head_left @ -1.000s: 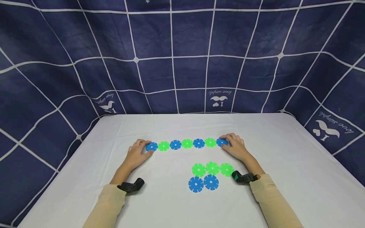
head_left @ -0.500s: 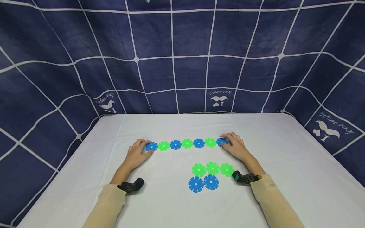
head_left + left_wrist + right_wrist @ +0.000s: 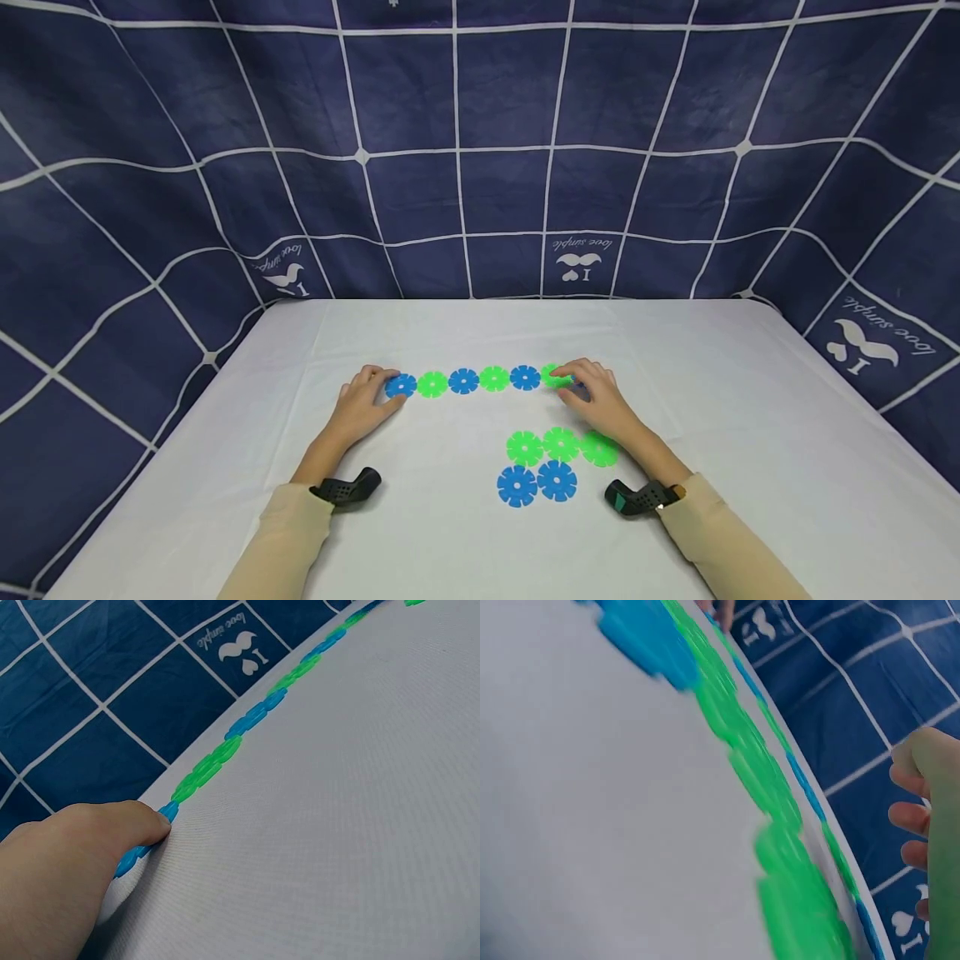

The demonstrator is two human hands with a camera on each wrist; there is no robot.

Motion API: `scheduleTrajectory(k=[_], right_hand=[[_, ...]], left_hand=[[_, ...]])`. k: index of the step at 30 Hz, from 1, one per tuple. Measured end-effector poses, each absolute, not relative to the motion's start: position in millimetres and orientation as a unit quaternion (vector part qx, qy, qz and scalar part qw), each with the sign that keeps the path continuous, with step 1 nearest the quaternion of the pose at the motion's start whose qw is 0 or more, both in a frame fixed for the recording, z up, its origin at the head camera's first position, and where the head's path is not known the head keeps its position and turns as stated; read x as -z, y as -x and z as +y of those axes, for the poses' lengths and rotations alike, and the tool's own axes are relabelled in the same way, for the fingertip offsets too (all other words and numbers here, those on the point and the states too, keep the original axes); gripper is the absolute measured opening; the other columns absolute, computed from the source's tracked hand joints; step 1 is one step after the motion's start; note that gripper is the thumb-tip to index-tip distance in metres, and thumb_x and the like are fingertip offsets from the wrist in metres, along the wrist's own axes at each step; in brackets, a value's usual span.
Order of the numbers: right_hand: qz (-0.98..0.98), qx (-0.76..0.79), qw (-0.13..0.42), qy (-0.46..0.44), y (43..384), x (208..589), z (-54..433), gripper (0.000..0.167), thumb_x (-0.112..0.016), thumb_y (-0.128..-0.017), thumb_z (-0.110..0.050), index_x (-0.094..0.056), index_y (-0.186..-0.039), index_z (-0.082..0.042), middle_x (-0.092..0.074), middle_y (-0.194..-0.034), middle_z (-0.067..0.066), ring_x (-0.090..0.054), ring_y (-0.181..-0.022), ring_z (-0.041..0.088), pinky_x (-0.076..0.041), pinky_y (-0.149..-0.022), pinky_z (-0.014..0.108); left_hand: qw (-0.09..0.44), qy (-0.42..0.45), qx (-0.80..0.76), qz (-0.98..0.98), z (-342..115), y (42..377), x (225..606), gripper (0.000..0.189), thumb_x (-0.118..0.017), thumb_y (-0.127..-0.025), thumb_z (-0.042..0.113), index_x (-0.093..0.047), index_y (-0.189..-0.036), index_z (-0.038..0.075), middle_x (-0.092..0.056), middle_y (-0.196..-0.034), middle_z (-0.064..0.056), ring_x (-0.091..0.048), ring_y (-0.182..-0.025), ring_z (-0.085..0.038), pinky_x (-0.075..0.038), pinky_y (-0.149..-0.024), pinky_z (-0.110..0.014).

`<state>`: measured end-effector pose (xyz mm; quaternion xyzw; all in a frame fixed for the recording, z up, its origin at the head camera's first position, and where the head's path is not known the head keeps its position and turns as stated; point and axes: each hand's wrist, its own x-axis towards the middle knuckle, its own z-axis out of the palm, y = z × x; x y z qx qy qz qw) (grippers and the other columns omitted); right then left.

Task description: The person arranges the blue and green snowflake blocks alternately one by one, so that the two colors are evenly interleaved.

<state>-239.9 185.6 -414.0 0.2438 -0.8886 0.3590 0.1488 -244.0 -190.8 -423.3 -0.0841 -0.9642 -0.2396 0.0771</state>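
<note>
Here, the leftmost blue disc point(image 3: 402, 386) sits pinched between left fingers point(image 3: 127, 823), right fingers point(image 3: 909, 817) loose.

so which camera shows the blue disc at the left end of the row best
The head view: most of the blue disc, notched edge included, shows from above. The left wrist view shows it edge-on, partly behind the fingers; the right wrist view, at most a distant sliver.

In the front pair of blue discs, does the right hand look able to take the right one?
Probably yes: the right hand appears to hold nothing, and that blue disc lies uncovered on the white cloth.
</note>
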Motion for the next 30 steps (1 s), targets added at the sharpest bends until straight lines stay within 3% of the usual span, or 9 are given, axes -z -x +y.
scheduleTrajectory(k=[12,21,30], right_hand=[[-0.894,-0.296,0.092,-0.324,206.2,420.4,170.1,0.032,-0.062,-0.082,-0.03,-0.06,-0.113,-0.026,-0.054,-0.114,-0.005,-0.046,-0.109,0.016,-0.028,-0.088,0.041],[-0.913,-0.239,0.046,-0.328,203.8,419.1,164.6,0.036,-0.059,-0.082,-0.039,-0.058,-0.117,-0.03,-0.051,-0.115,-0.007,-0.043,-0.11,0.015,-0.028,-0.088,0.038],[-0.915,-0.228,0.017,-0.332,199.9,418.0,161.7,0.033,-0.062,-0.079,-0.043,-0.058,-0.111,-0.034,-0.05,-0.114,-0.009,-0.042,-0.111,0.014,-0.029,-0.091,0.041]], left_hand=[[0.07,0.08,0.241,-0.965,-190.2,243.7,422.4,0.053,-0.058,-0.084,0.037,-0.049,-0.127,0.008,-0.045,-0.124,-0.017,-0.042,-0.116,-0.034,-0.028,-0.088,-0.047],[0.072,0.082,0.242,-0.964,-193.8,243.5,422.7,0.052,-0.058,-0.084,0.036,-0.049,-0.128,0.008,-0.044,-0.125,-0.018,-0.042,-0.117,-0.035,-0.027,-0.088,-0.048],[0.077,0.086,0.244,-0.963,-192.0,245.4,424.9,0.052,-0.058,-0.084,0.036,-0.049,-0.128,0.008,-0.045,-0.124,-0.017,-0.044,-0.115,-0.035,-0.028,-0.087,-0.047]])
